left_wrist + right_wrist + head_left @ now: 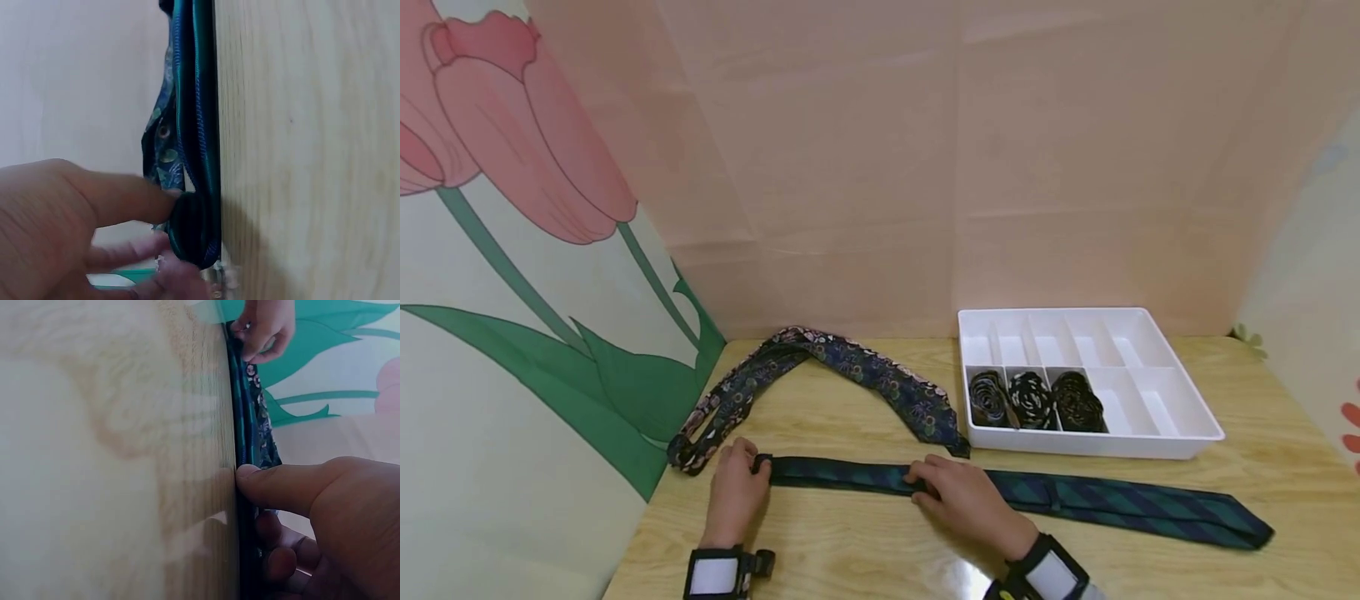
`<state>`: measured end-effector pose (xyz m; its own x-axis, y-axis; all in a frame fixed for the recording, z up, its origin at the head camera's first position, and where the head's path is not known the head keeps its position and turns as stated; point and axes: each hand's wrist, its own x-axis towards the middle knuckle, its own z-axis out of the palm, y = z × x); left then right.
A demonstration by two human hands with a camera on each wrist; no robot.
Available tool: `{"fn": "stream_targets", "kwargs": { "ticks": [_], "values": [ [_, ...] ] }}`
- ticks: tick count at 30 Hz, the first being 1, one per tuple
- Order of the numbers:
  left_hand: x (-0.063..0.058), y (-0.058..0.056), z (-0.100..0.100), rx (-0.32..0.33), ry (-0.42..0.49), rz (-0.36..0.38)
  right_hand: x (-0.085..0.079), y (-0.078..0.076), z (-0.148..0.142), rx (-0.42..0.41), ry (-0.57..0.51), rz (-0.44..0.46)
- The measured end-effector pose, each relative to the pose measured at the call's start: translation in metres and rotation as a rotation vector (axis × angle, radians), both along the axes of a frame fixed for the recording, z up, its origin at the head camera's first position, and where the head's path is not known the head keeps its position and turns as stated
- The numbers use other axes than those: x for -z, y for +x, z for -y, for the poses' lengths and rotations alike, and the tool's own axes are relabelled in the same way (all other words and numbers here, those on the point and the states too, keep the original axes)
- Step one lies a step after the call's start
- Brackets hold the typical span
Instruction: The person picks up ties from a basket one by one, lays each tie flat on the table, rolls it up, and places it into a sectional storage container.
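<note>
A green and navy striped necktie [1135, 504] lies folded lengthwise across the front of the table, its wide pointed end at the right. My left hand [735, 492] pinches the tie's left end, which in the left wrist view is curled into a small roll [190, 231] between thumb and fingers. Farther right along the same strip, my right hand [966, 500] grips the tie at its edges, thumb on the near side and fingers on the far side. Behind it a dark floral necktie [880, 375] lies in a bent arc, its narrower part close to my left hand.
A white divided tray [1090, 446] stands at the back right. Three rolled neckties, one dark striped [989, 400], one black and white [1031, 402] and one dark patterned [1077, 402], sit in its front left compartments. Walls border the table at the back and both sides.
</note>
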<state>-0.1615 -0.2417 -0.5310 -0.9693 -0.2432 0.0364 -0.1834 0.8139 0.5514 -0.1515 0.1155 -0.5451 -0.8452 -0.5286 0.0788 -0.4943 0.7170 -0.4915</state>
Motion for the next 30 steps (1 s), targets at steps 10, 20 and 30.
{"fn": "stream_targets", "kwargs": {
  "ticks": [10, 20, 30],
  "values": [
    [0.001, -0.002, -0.011, 0.035, 0.006, -0.020, 0.002, 0.000, -0.001, 0.004, -0.001, -0.028],
    [0.002, 0.001, -0.033, 0.135, 0.065, -0.084, 0.004, 0.000, -0.004, -0.003, -0.014, -0.017],
    [-0.005, 0.004, -0.033, 0.018, 0.079, 0.011, 0.002, 0.000, -0.004, -0.013, -0.015, 0.028]
  ]
}}
